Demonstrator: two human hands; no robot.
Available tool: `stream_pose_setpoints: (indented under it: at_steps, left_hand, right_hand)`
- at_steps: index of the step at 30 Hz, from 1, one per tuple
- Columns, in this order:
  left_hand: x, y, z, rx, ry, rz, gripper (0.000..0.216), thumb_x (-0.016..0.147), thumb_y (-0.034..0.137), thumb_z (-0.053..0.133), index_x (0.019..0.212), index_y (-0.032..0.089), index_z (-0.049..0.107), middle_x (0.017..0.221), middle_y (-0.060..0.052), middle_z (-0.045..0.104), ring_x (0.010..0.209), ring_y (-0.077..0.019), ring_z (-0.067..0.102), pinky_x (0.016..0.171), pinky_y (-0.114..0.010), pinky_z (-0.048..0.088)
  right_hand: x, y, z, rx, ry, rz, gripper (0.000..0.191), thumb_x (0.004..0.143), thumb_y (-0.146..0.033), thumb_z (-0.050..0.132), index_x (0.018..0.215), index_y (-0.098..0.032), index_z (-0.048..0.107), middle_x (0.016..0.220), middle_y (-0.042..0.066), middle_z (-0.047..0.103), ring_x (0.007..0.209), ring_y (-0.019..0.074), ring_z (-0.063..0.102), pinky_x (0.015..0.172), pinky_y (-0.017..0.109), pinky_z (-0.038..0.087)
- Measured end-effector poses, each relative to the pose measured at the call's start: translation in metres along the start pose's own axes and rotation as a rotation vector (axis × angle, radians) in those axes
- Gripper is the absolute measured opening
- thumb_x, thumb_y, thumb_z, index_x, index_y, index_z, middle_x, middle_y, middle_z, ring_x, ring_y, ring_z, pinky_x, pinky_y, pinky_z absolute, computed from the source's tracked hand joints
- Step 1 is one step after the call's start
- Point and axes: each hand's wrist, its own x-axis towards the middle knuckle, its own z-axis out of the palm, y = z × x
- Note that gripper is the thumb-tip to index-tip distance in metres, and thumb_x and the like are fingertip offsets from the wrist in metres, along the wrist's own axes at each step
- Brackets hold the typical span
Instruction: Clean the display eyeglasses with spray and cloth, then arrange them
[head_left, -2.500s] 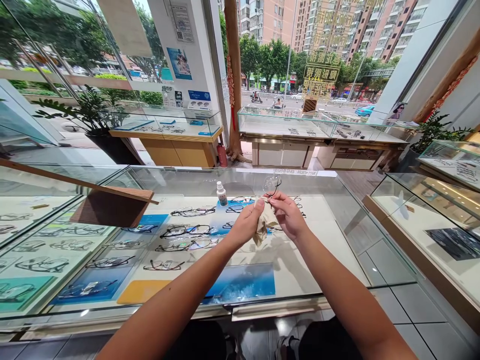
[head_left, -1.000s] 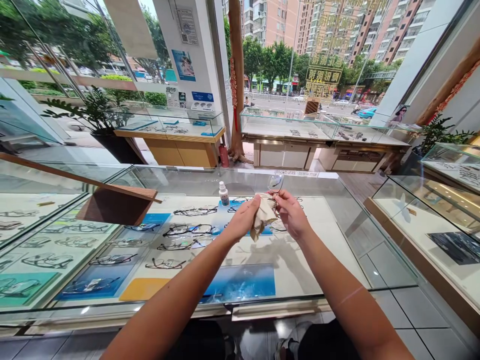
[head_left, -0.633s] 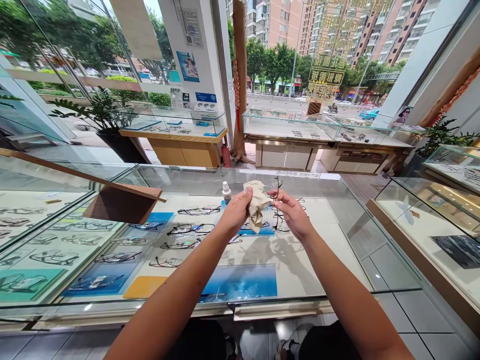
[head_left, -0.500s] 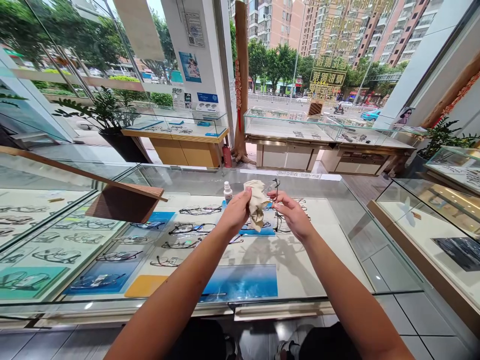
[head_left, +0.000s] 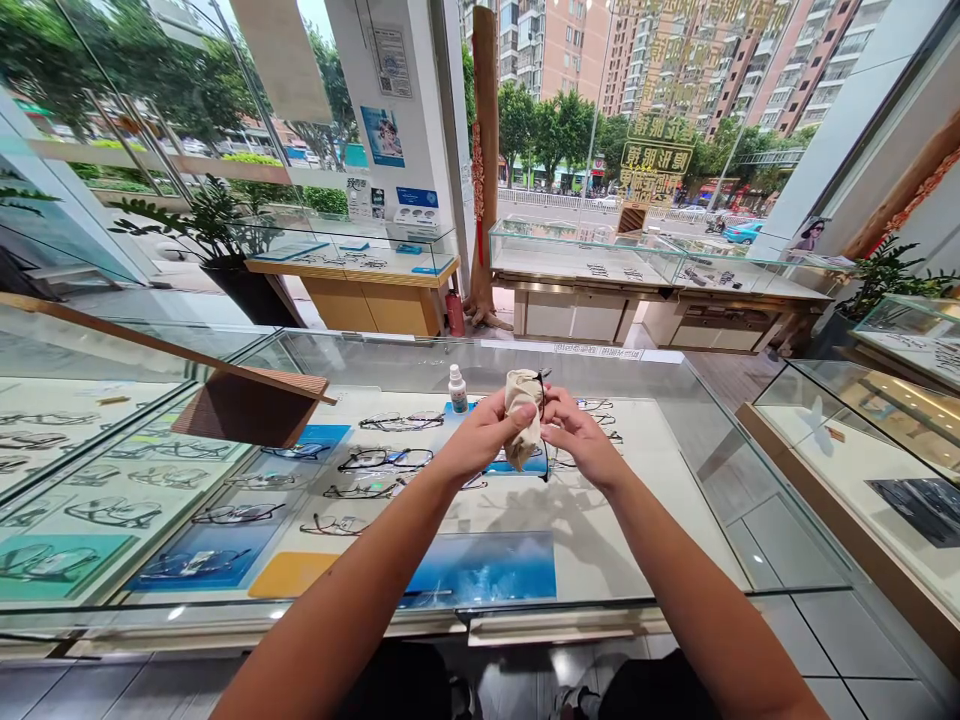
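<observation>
My left hand [head_left: 486, 432] is closed on a crumpled cream cleaning cloth [head_left: 520, 430], its thumb pressing the cloth's near side. My right hand [head_left: 576, 436] pinches a pair of dark-framed eyeglasses [head_left: 544, 385] beside the cloth. The cloth is wrapped against the glasses and covers most of the lenses, so only parts of the dark frame show above and below it. Both hands are together over the glass display case [head_left: 615, 520]. A small white bottle [head_left: 457, 390] stands upright on the glass just beyond my left hand.
Inside the case lie several rows of eyeglasses [head_left: 386, 458], with blue cards [head_left: 480, 565] and an orange card [head_left: 292, 574]. A brown wooden stand [head_left: 251, 405] sits on the glass at left. More glass cases [head_left: 862, 430] stand at right and by the window.
My left hand and the cloth have moved right, onto the eyeglasses. The frame is now mostly behind the cloth, and my right hand has closed in beside it.
</observation>
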Motion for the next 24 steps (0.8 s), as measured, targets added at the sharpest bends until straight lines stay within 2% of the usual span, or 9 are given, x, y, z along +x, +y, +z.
stream_pose_setpoints:
  at_steps: [5, 8, 10, 13, 17, 19, 24]
  left_hand:
    - [0.000, -0.001, 0.009, 0.076, 0.092, 0.010, 0.052, 0.082, 0.061, 0.081, 0.107, 0.016, 0.070, 0.076, 0.000, 0.064, 0.059, -0.0103, 0.052, 0.055, -0.022, 0.043]
    - [0.001, -0.005, 0.015, 0.057, 0.177, 0.038, 0.053, 0.084, 0.067, 0.075, 0.089, 0.014, 0.068, 0.070, 0.000, 0.062, 0.057, -0.0105, 0.052, 0.054, -0.023, 0.042]
    - [0.003, -0.006, 0.016, 0.029, 0.218, 0.037, 0.061, 0.086, 0.074, 0.067, 0.084, 0.014, 0.069, 0.068, -0.002, 0.063, 0.056, -0.0113, 0.053, 0.053, -0.023, 0.042]
    - [0.003, -0.004, 0.016, -0.057, 0.220, 0.012, 0.066, 0.086, 0.079, 0.064, 0.089, 0.013, 0.072, 0.068, -0.003, 0.065, 0.058, -0.0125, 0.056, 0.054, -0.024, 0.044]
    - [0.002, -0.003, 0.016, -0.147, 0.164, 0.005, 0.057, 0.077, 0.063, 0.085, 0.105, 0.015, 0.070, 0.076, -0.001, 0.067, 0.063, -0.0124, 0.059, 0.061, -0.024, 0.050]
    - [0.001, -0.004, 0.020, -0.138, 0.179, 0.020, 0.054, 0.075, 0.059, 0.088, 0.101, 0.015, 0.068, 0.076, 0.000, 0.066, 0.062, -0.0112, 0.057, 0.058, -0.023, 0.047]
    - [0.000, -0.007, 0.030, -0.113, 0.237, 0.111, 0.051, 0.081, 0.063, 0.081, 0.090, 0.014, 0.069, 0.075, -0.001, 0.064, 0.062, -0.0113, 0.055, 0.057, -0.023, 0.044]
  right_hand:
    - [-0.002, -0.001, 0.003, -0.086, -0.041, -0.024, 0.026, 0.091, -0.052, 0.074, 0.091, -0.026, 0.076, 0.132, 0.008, 0.050, 0.135, 0.0284, 0.047, 0.119, 0.043, 0.034]
    - [-0.002, -0.001, 0.005, -0.097, -0.049, -0.028, 0.024, 0.093, -0.050, 0.073, 0.094, -0.027, 0.075, 0.135, 0.008, 0.050, 0.137, 0.0285, 0.046, 0.121, 0.044, 0.033]
    - [-0.003, -0.002, 0.006, -0.080, -0.048, -0.030, 0.023, 0.093, -0.049, 0.072, 0.093, -0.026, 0.074, 0.136, 0.008, 0.050, 0.139, 0.0279, 0.046, 0.122, 0.044, 0.032]
    - [-0.003, -0.003, 0.008, -0.026, -0.013, -0.011, 0.024, 0.093, -0.049, 0.073, 0.086, -0.026, 0.073, 0.137, 0.008, 0.052, 0.138, 0.0272, 0.048, 0.121, 0.043, 0.034]
    - [-0.002, -0.002, 0.013, 0.085, 0.025, 0.016, 0.026, 0.090, -0.052, 0.075, 0.086, -0.026, 0.075, 0.147, 0.007, 0.051, 0.146, 0.0276, 0.043, 0.117, 0.041, 0.039]
    - [-0.001, -0.001, 0.015, 0.112, 0.031, 0.023, 0.028, 0.089, -0.055, 0.075, 0.091, -0.026, 0.078, 0.149, 0.007, 0.050, 0.148, 0.0283, 0.042, 0.116, 0.040, 0.041]
    - [-0.001, -0.002, 0.016, 0.090, 0.034, 0.021, 0.031, 0.092, -0.057, 0.072, 0.102, -0.028, 0.080, 0.148, 0.007, 0.051, 0.148, 0.0281, 0.041, 0.117, 0.040, 0.042]
